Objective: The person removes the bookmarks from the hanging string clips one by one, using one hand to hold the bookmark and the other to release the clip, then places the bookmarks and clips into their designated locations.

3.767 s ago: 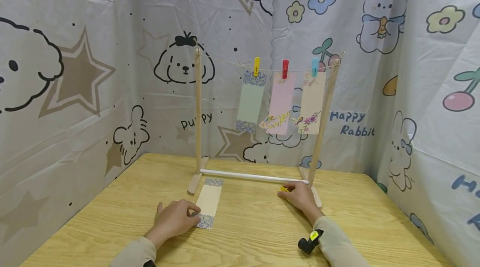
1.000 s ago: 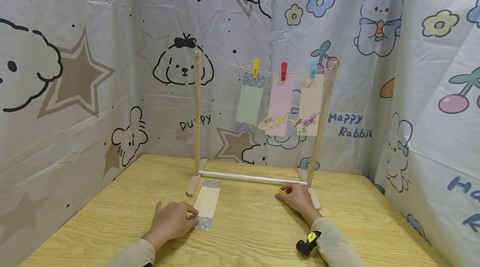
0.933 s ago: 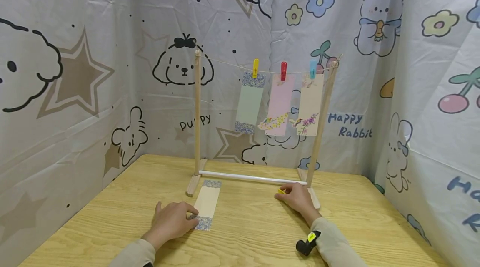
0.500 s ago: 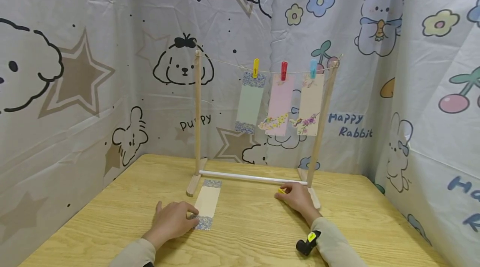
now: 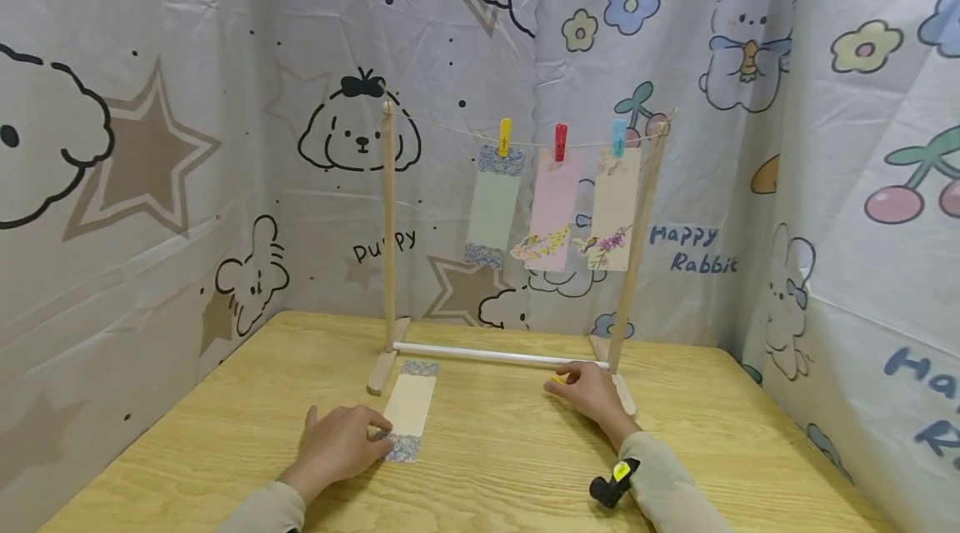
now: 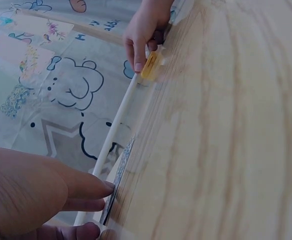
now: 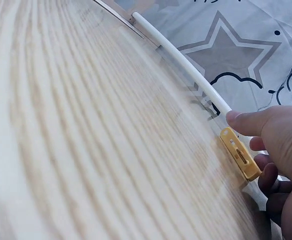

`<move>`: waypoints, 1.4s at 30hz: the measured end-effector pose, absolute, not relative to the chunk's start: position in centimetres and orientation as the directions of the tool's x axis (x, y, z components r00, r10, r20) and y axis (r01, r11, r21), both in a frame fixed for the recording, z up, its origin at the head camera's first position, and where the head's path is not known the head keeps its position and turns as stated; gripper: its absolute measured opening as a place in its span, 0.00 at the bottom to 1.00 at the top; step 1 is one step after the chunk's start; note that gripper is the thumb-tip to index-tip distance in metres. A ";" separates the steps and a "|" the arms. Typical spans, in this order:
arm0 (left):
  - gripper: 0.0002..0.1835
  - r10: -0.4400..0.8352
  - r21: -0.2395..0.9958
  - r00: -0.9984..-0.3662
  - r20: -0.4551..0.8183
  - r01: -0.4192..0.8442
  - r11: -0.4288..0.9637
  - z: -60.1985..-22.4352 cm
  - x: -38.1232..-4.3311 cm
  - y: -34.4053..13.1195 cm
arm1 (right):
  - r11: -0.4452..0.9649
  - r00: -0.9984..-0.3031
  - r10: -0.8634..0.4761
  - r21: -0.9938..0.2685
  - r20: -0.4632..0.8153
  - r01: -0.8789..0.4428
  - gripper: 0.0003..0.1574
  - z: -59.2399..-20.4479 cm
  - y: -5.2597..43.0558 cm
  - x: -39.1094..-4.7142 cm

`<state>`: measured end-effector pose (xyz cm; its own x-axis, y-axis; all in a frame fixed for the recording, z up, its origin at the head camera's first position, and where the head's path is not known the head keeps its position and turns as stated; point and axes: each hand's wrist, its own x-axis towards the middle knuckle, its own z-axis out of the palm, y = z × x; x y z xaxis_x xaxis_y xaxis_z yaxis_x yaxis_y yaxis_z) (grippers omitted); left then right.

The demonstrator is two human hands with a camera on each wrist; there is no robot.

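As card (image 5: 412, 406) lies lengthwise away from you, right of nearer left hand (image 5: 336, 443) (pinch unclear), fingers of right hand (image 5: 593, 393) pinch clip (image 7: 241, 154).

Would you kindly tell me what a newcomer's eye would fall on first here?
Probably the green paper card, pink paper card and cream paper card hanging by plastic clips from the string of the wooden stand. Next, perhaps, come the left hand touching a cream card with blue patterned ends on the pale wooden table, and the right hand holding a yellow plastic clip.
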<state>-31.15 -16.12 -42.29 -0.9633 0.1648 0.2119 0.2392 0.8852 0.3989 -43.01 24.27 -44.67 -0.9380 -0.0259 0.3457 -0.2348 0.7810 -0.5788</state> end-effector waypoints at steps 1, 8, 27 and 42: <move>0.09 0.161 0.396 -0.964 0.210 0.235 0.888 -42.3 -31.1 -16.2 | 0.776 -0.937 -0.027 -0.584 0.348 -0.239 0.25 -44.6 24.2 -43.0; 0.09 0.153 0.382 -0.964 0.216 0.227 0.896 -42.2 -30.9 -16.6 | 0.753 -0.942 0.008 -0.622 0.335 -0.215 0.24 -44.2 23.9 -43.1; 0.14 0.168 0.465 -0.931 0.324 0.311 0.829 -42.4 -31.3 -15.9 | 0.682 -0.938 0.034 -0.694 0.346 -0.231 0.28 -43.3 24.0 -42.9; 0.22 0.147 0.594 -0.914 0.378 0.361 0.719 -42.2 -31.9 -15.4 | 0.604 -0.941 0.038 -0.758 0.336 -0.246 0.29 -42.1 23.9 -42.0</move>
<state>-31.90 -15.40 -42.22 -0.9141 0.1472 0.3779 0.3613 0.7189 0.5938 -42.01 23.91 -42.08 -0.9411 0.0378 0.3361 -0.2465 0.6039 -0.7580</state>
